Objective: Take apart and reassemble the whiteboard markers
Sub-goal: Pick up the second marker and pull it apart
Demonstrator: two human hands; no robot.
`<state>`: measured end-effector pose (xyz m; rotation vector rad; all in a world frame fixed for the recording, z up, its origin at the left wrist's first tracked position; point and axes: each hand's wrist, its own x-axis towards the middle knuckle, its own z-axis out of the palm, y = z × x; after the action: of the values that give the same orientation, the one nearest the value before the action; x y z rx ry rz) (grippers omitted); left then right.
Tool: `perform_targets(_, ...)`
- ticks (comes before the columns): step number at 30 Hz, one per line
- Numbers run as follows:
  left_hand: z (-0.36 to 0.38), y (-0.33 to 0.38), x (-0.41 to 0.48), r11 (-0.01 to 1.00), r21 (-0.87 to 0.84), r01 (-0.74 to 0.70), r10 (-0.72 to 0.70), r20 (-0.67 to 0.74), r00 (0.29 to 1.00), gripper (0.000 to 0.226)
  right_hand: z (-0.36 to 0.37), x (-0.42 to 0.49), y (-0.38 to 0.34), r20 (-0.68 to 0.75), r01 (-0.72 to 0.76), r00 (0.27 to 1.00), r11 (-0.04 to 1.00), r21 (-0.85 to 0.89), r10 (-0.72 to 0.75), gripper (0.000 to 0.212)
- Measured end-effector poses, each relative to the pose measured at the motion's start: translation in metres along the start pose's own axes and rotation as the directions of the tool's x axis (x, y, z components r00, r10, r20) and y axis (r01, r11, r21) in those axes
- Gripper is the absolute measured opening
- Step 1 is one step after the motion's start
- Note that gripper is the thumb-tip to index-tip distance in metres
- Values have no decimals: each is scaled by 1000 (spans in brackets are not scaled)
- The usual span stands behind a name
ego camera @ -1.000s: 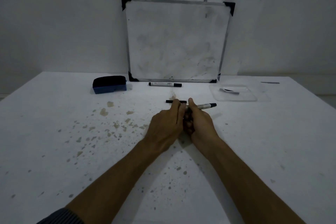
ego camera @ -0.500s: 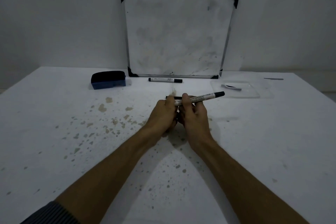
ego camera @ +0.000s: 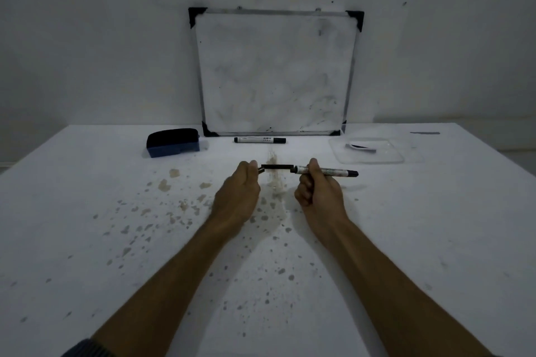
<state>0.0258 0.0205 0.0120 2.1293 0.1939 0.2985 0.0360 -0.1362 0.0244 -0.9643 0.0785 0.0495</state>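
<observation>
My right hand (ego camera: 317,193) grips a whiteboard marker body (ego camera: 333,172), white with a black right end, and holds it level above the table. Its left end is bare and points at my left hand (ego camera: 237,191). That hand is closed on a small marker part (ego camera: 261,170) that barely shows at the fingertips. A short black rod-like part (ego camera: 276,166) lies between the two hands, and I cannot tell whether my left fingers touch it. A second, whole marker (ego camera: 260,140) lies at the foot of the whiteboard (ego camera: 275,72).
A blue eraser (ego camera: 173,142) sits at the back left. A clear shallow tray (ego camera: 390,157) holding a small dark piece stands at the back right. The white table (ego camera: 87,226) is speckled with stains in front of and between my arms.
My hands, pressed together around the marker before, have pulled apart: the left went left with a small part, the right went right with the marker body.
</observation>
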Motion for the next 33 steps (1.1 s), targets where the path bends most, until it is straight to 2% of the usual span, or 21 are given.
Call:
perform_targets(5,-8,-10,6,950,251,-186,195,-13,981,33,-5,4,-4,6,-54,999,997,55,53,35)
perform_targets(8,-9,-17,10,895,393,-212,235,-11,972,27,-7,10,-5,16,-84,996,993,85,82,34)
perform_targets(10,-9,-20,11,884,416,-212,243,-23,970,24,-10,14,-4,32,-96,995,990,102,94,34)
perform_targets(18,-9,-12,6,948,254,-191,231,-138,963,29,-17,21,-7,103,-121,988,992,42,116,32)
perform_targets(20,-7,2,2,986,29,-161,164,-172,971,19,-15,18,-9,106,-91,990,995,-40,95,31)
perform_targets(21,-5,12,0,979,-187,-84,61,-128,990,22,-12,15,-10,107,-66,991,994,-91,75,30)
perform_targets(22,-3,21,-1,884,-464,52,-71,-23,997,32,-9,11,-10,112,-35,992,990,-136,50,29)
perform_targets(23,0,28,-3,674,-707,215,-174,132,976,44,-5,7,-12,120,3,993,986,-166,17,29)
perform_targets(24,2,30,-4,417,-837,355,-212,290,933,55,0,4,-17,132,51,991,982,-183,-27,29)
perform_targets(25,3,29,-6,203,-867,455,-207,416,886,64,4,0,-22,146,110,986,976,-188,-83,29)
perform_targets(26,5,26,-7,71,-851,520,-188,500,845,72,8,-4,-27,156,183,976,964,-193,-154,30)
perform_targets(28,8,21,-11,-36,-818,574,-145,572,807,80,15,-15,-31,168,366,929,886,-284,-330,29)
perform_targets(29,9,19,-10,-56,-805,590,-121,592,797,82,18,-20,-26,200,452,892,800,-394,-405,26)
perform_targets(30,10,18,-10,-47,-796,604,-101,605,790,83,20,-26,-14,271,496,867,685,-534,-417,20)
perform_targets(32,10,17,-11,-22,-805,593,-49,593,804,83,23,-37,17,432,490,872,399,-775,-231,25)
perform_targets(33,10,16,-10,-33,-809,587,-29,588,808,82,24,-38,28,442,479,878,324,-816,-185,29)
